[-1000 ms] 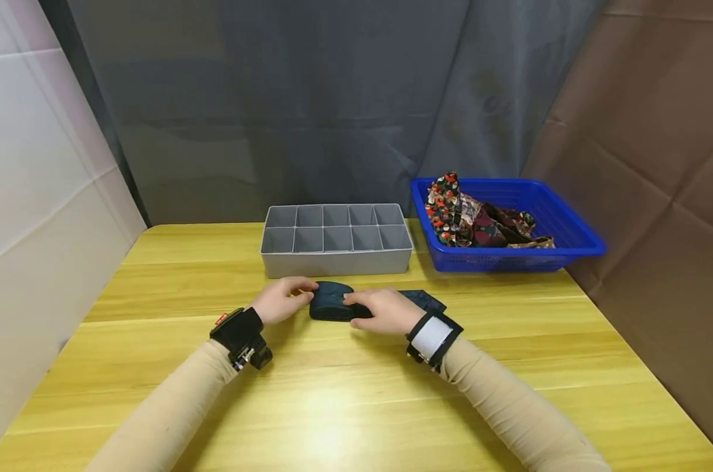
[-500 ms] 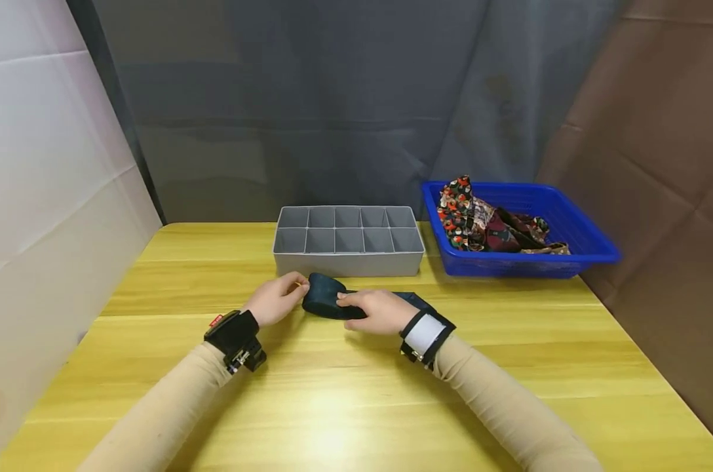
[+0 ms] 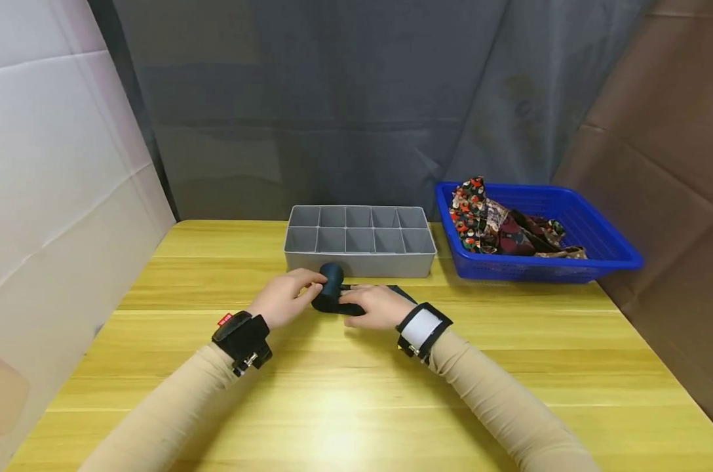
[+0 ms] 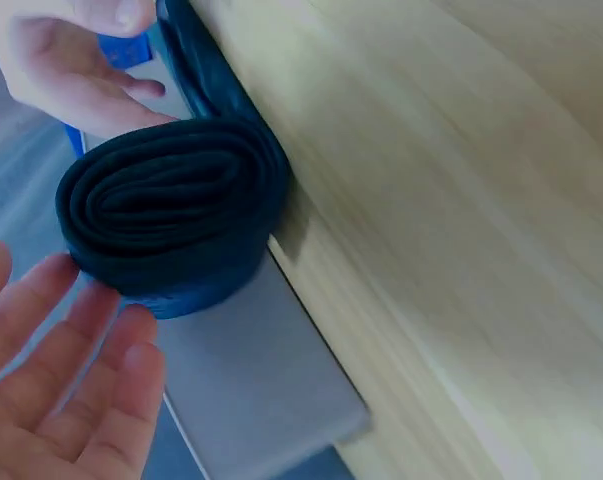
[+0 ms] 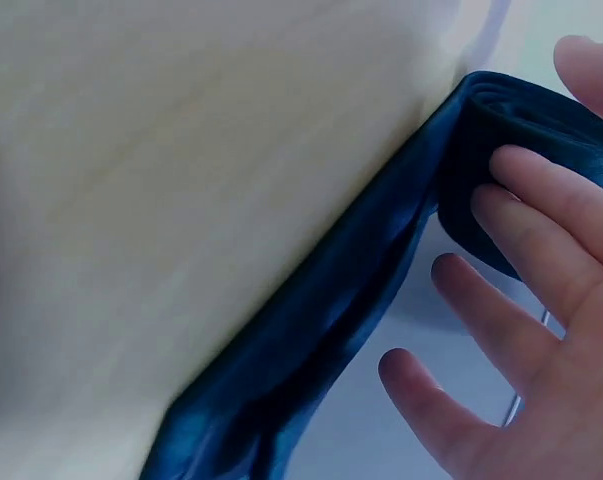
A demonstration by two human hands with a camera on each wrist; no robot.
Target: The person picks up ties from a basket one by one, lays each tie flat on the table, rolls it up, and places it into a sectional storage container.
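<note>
Two hands, the left hand (image 3: 282,300) and right hand (image 3: 373,305), rest straight fingers (image 5: 526,215) on one dark-blue roll (image 3: 331,294) before one grey ten-compartment tray (image 3: 360,263).

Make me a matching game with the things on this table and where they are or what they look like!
Things:
1. dark blue tie
2. grey divided box
3. blue basket
4. table

Descriptions:
A. holds a heap of patterned cloth
B. yellow wood
C. partly rolled up between the two hands
D. its compartments have nothing in them

Pairs: 1-C, 2-D, 3-A, 4-B
</note>
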